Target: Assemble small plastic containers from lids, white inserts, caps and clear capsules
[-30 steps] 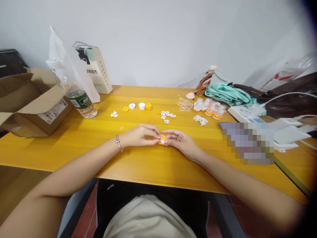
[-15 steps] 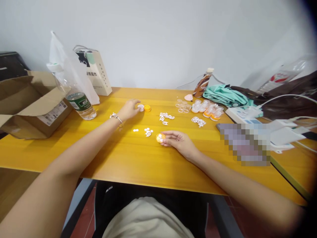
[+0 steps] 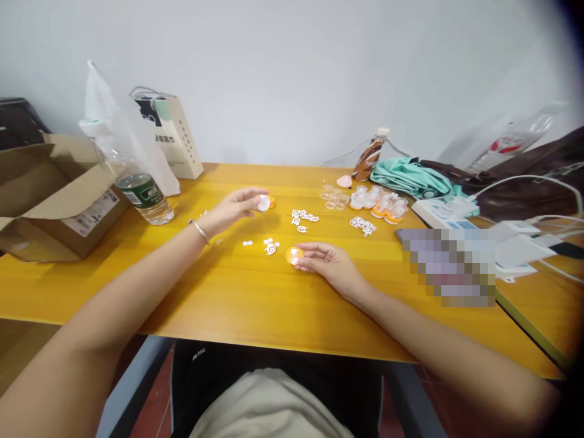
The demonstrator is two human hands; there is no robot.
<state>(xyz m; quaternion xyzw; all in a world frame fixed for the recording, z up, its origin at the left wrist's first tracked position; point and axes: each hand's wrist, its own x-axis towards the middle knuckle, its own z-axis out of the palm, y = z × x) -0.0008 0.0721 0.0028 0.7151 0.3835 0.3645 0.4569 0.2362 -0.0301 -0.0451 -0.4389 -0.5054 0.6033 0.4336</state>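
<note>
Orange cap (image 3: pixel 294 255) sat on the worktop (image 3: pixel 255 304) just in front of the person, pinched at its rim by the right hand (image 3: pixel 326 263); fingers closed on it, w/ a small white insert seated in its top. Left hand (image 3: pixel 232 207) was lifted over the worktop further back, fingers closed on a white cap (image 3: pixel 263 203), touching or just beside another orange cap (image 3: pixel 272 201) lying there; can't tell which.

Progress, as a judgement: one orange piece looked part-assembled, white cap in hand not yet joined to it. Several finished-looking orange-and-clear units (image 3: pixel 385 204) stood in a cluster to the right rear, beside empty clear shells (image 3: pixel 333 194). Still plenty left: loose white inserts (image 3: pixel 269 245) lay just left of the held cap, more white bits (image 3: pixel 303 217) and (image 3: pixel 364 224) were scattered between hands and the cluster.

Further out: water bottle (image 3: pixel 143 194), cardboard box (image 3: pixel 50 188) at left, paper bag (image 3: pixel 176 137) against the wall, brown drink bottle (image 3: pixel 370 158), teal cloth (image 3: pixel 410 176) at right.
</note>
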